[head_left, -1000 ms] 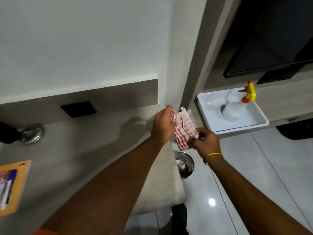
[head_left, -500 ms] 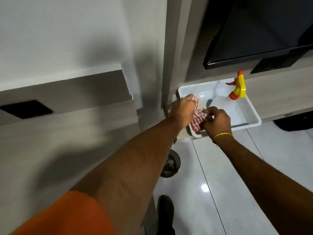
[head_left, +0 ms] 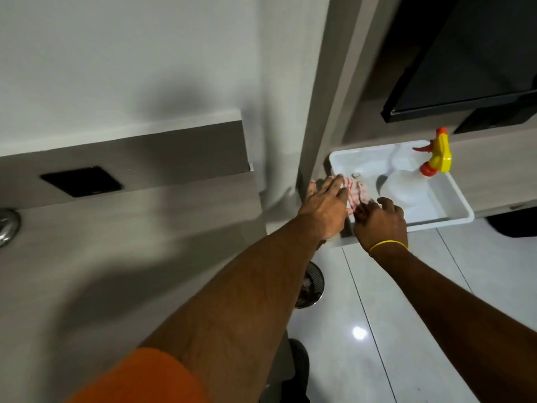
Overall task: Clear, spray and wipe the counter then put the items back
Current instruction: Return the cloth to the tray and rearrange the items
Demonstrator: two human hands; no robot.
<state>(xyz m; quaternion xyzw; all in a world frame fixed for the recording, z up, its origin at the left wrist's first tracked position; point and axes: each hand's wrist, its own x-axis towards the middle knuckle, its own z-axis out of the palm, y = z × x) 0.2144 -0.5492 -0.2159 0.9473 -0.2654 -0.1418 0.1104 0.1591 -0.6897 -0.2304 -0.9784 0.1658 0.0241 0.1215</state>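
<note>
A red-and-white checked cloth (head_left: 356, 194) lies folded in the near left corner of a white plastic tray (head_left: 453, 193). My left hand (head_left: 325, 205) hovers flat over the tray's left rim, fingers spread, just touching the cloth's edge. My right hand (head_left: 379, 221), with a yellow band at the wrist, is over the tray's front rim with loose fingers beside the cloth. A clear spray bottle (head_left: 406, 187) with a yellow and orange trigger head (head_left: 437, 155) lies in the tray. The grey wood counter (head_left: 130, 242) stretches to the left.
A black socket plate (head_left: 81, 177) sits in the counter's back strip and a metal object (head_left: 7, 226) at its far left edge. A mesh waste bin (head_left: 311, 286) stands on the tiled floor below. A dark screen (head_left: 465, 53) hangs above the tray's shelf.
Both hands carried the cloth from the counter's corner to the tray, set it down and opened off it. The view swung right, then partly back left.
</note>
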